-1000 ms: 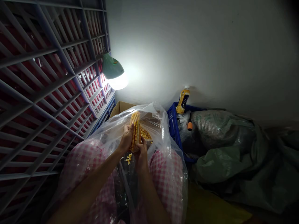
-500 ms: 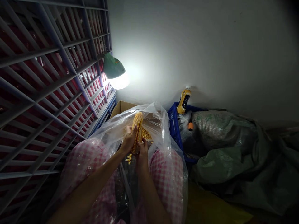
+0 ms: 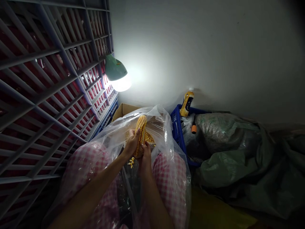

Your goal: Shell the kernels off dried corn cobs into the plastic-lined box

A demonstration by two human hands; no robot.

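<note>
At the far left, a slatted crate [image 3: 76, 77], lavender-grey and with red material behind its bars, rises to the picture's top edge; from its right-hand edge hangs a lit lamp [image 3: 116, 68] with a green housing. Below and right of it, pink-and-white checked cloth [image 3: 87, 159] covers your left leg under clear plastic sheeting [image 3: 167, 128] that spreads over your lap, and a cardboard box [image 3: 124, 109] shows behind the sheeting's far edge. Your left hand [image 3: 131, 144] has its fingers wrapped about the left side of the ear of corn [image 3: 140, 135], which stands nearly upright over the middle of the sheeting, its top tilted slightly right. A few loose kernels [image 3: 131, 162] lie on the sheeting just beneath that hand. Your right hand [image 3: 145, 156] pinches the ear's lower right side, thumb against the kernels, its other fingers partly hidden. Behind it, a heap of kernels [image 3: 149, 137] lies toward the sheeting's far edge. To the right stands a blue crate [image 3: 175, 124]: a yellow bottle [image 3: 186, 103] leans rightward near its far left corner, and an orange cylindrical object [image 3: 193, 129] lies inside, just left of a filled sack [image 3: 221, 127]. Dark green sheeting [image 3: 224, 168] spreads at the crate's near right.
</note>
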